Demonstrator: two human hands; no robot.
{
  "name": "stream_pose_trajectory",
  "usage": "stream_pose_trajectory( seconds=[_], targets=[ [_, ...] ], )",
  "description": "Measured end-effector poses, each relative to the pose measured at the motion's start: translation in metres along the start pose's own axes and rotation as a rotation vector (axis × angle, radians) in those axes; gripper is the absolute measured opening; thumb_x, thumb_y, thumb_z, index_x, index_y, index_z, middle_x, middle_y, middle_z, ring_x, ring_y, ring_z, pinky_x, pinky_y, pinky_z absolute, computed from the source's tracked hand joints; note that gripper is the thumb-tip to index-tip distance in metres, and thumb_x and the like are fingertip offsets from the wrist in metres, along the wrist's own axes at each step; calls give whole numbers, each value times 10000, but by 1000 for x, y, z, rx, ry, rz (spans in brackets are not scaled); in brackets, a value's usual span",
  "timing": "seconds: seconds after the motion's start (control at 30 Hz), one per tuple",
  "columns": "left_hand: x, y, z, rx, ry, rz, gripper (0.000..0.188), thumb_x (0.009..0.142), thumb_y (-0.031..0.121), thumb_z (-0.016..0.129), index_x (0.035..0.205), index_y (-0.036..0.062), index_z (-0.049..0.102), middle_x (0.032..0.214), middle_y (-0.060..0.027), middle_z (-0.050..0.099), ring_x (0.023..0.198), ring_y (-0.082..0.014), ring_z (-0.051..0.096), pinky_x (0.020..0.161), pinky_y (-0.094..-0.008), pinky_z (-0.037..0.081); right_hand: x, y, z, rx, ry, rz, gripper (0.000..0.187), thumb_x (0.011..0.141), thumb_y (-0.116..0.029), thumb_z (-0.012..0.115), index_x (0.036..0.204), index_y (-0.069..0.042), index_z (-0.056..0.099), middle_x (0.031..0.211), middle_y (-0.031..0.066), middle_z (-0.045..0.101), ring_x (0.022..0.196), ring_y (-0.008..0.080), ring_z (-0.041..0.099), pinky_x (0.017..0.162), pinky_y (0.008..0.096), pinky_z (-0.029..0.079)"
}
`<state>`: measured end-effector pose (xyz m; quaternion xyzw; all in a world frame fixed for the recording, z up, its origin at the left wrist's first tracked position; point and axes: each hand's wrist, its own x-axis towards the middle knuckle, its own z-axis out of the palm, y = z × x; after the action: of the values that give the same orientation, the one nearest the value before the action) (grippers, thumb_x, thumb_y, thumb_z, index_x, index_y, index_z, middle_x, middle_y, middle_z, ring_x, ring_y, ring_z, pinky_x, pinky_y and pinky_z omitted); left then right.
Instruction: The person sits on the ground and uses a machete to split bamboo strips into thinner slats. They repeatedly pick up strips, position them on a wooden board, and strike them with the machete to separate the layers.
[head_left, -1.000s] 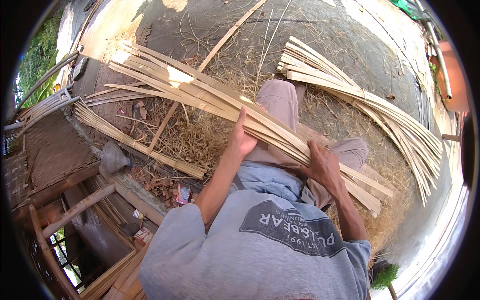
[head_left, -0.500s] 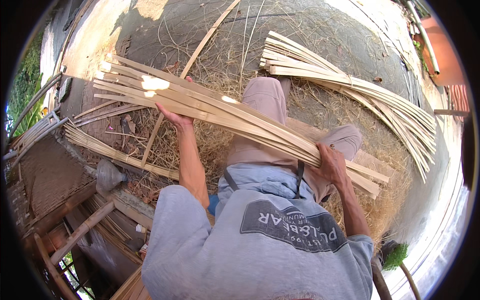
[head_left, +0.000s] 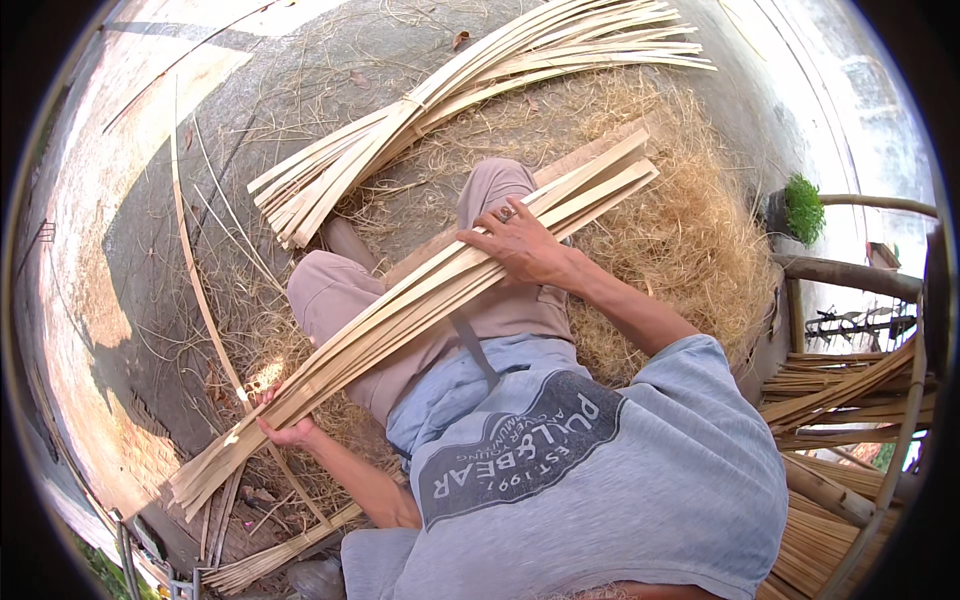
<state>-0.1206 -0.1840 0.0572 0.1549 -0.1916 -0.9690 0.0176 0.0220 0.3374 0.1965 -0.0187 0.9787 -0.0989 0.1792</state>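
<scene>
A bundle of pale bamboo strips [head_left: 405, 318] lies slantwise across my lap, from the lower left up to the right. Around its left part my left hand [head_left: 288, 430] is closed, palm beneath the strips and thumb showing at the far side. My right hand [head_left: 525, 248] grips the bundle from above nearer its right end, fingers laid across the strips and a ring on one finger. At that end the strips fan apart slightly. Part of the palms and the undersides of the strips are hidden.
Beyond my knees lies another bundle of bamboo strips [head_left: 410, 112], tied near its middle. Fine shavings [head_left: 660, 260] cover the ground around me. A long thin strip [head_left: 190, 240] stands out at left. Several strips are stacked beside a wooden frame [head_left: 850, 505] at right, near a green plant [head_left: 803, 208].
The view has turned toward the right. The held bundle now slants upward to the right instead of downward. Both hands still hold it, and my right hand's fingers now reach across its top.
</scene>
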Motion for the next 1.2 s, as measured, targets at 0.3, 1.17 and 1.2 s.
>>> stream_pose_trajectory(
  seconds=[0.3, 1.17, 1.2],
  targets=[
    [4, -5, -32, -122, -170, 127, 546, 834, 150, 635, 1332, -33, 506, 915, -106, 520, 916, -252, 526, 1018, -454, 419, -22, 49, -83, 488, 657, 135, 554, 1043, -553, 479, 1247, -77, 675, 1333, 157, 649, 1294, 303, 577, 1127, 533, 419],
    [-7, -18, -20, 86, -141, 166, 672, 823, 209, 705, 1390, -24, 431, 1205, -159, 544, 1171, -316, 528, 1103, -507, 427, -79, 217, -71, 311, 955, 833, 546, 1005, -535, 548, 1025, -12, 699, 1060, 191, 666, 1009, 348, 628, 943, 455, 475],
    [-8, -17, -20, 72, -140, 182, 670, 820, 211, 709, 1385, -22, 434, 1201, -158, 544, 1167, -312, 528, 1102, -508, 427, -83, 201, -70, 213, 908, 809, 506, 997, -503, 580, 1003, -11, 699, 1065, 198, 665, 1021, 360, 628, 941, 449, 473]
  ],
)
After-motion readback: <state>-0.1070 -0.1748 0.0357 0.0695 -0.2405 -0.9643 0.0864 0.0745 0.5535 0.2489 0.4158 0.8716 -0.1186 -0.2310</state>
